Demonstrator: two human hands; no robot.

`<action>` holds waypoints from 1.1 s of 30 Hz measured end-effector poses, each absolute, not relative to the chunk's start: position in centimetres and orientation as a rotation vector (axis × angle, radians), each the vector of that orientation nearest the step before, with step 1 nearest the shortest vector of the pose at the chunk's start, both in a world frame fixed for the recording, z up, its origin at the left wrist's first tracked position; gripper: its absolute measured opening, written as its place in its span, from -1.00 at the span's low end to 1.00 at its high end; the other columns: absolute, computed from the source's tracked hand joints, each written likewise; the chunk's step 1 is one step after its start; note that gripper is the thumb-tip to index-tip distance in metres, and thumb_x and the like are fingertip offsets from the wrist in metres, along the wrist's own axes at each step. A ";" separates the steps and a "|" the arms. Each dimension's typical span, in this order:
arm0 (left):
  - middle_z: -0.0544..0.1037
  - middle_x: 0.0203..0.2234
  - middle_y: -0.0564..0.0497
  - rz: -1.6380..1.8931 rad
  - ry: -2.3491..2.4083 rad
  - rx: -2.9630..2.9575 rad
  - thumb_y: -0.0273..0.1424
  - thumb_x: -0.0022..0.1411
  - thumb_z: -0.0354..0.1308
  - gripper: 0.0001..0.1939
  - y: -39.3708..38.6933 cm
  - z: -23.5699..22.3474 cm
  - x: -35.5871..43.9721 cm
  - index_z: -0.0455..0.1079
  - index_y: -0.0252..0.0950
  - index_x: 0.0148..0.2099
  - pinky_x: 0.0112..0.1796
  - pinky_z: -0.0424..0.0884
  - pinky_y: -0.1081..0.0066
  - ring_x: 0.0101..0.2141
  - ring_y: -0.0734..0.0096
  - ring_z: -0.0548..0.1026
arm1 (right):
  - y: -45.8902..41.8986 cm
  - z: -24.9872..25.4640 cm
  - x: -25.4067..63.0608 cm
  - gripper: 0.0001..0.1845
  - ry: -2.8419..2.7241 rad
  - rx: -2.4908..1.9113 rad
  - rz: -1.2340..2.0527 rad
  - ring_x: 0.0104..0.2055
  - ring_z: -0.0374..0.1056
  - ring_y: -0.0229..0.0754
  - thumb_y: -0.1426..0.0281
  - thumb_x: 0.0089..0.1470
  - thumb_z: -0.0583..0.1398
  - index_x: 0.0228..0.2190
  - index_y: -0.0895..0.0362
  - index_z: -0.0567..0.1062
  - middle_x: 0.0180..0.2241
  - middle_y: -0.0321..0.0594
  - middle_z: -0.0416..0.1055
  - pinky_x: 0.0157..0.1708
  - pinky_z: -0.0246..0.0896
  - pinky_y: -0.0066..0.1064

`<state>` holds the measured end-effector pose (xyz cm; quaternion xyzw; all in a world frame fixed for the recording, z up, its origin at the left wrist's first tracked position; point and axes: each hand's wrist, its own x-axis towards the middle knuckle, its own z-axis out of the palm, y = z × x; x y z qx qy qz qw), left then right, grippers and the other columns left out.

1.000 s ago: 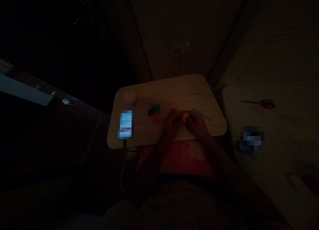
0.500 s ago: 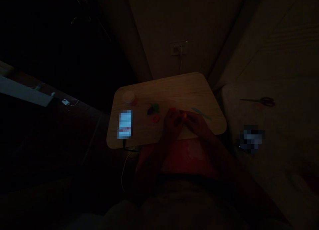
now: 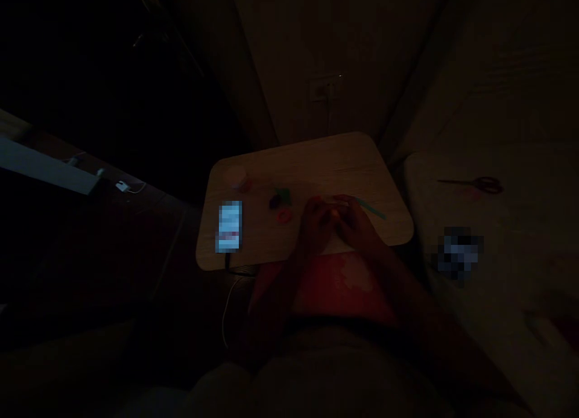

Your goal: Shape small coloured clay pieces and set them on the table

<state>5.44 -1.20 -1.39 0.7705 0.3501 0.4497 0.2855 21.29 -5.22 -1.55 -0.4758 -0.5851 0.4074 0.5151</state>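
Note:
In dim light, my left hand (image 3: 314,225) and my right hand (image 3: 355,222) meet over the front of a small wooden table. Between their fingertips is a small orange lump (image 3: 335,213), which looks like modelling clay; both hands are closed on it and mostly hide it. A bit of red (image 3: 316,198) shows just beyond my left fingers. To the left lie an orange-red ring (image 3: 284,215), a green piece (image 3: 284,195) and a dark lump (image 3: 274,201). A flat turquoise stick (image 3: 371,209) lies beside my right hand, partly behind its fingers.
The table (image 3: 316,158) has rounded corners. On its left stand a pale-lidded tub (image 3: 236,178) and a lit phone (image 3: 229,227) with a cable. Scissors (image 3: 479,184) and a blurred-out object (image 3: 459,253) rest on the pale surface at right. A wall socket (image 3: 324,88) is behind.
My fingers have turned and closed further over the orange lump, so less of it shows. My right fingers reach closer to the turquoise stick and cover its far end. The other things stay put.

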 end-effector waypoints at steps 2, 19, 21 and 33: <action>0.50 -0.05 -0.12 1.207 0.909 2.060 -0.25 0.46 0.21 -0.80 -1.1 -1.4 5.2 0.56 -0.21 0.00 0.14 0.45 0.17 0.08 0.18 0.49 | -5.5 -1.5 21.2 -0.39 -1.438 -1.185 0.884 -0.05 0.60 0.02 0.04 0.31 0.25 0.24 0.02 0.29 0.00 0.02 0.62 -0.03 0.51 -0.10; 0.60 0.02 -0.18 0.981 0.830 2.110 -0.31 0.50 0.11 -0.74 -0.8 -1.0 3.8 0.48 -0.25 0.13 0.17 0.48 0.11 0.06 0.15 0.56 | -6.1 -0.7 22.5 -0.64 -1.757 -1.313 0.556 0.06 0.58 0.09 0.30 0.34 0.17 0.08 0.10 0.59 0.06 0.02 0.64 0.13 0.48 -0.03; 0.60 0.03 -0.19 0.912 0.854 2.163 -0.35 0.50 0.08 -0.74 -0.8 -1.2 3.6 0.46 -0.25 0.13 0.14 0.50 0.11 0.05 0.13 0.57 | -6.0 -0.8 22.5 -0.64 -1.804 -1.320 0.555 0.05 0.59 0.09 0.33 0.35 0.15 0.07 0.12 0.59 0.04 0.04 0.65 0.12 0.48 -0.03; 0.62 -0.12 -0.16 0.630 1.091 2.300 -0.46 0.47 -0.01 -0.77 -2.2 -1.8 4.1 0.43 -0.26 0.05 0.04 0.54 0.10 -0.08 0.12 0.59 | -6.0 -1.4 22.1 -0.70 -1.899 -1.329 0.477 -0.02 0.58 0.12 0.41 0.32 0.10 -0.08 0.14 0.63 -0.07 0.08 0.66 0.07 0.49 0.01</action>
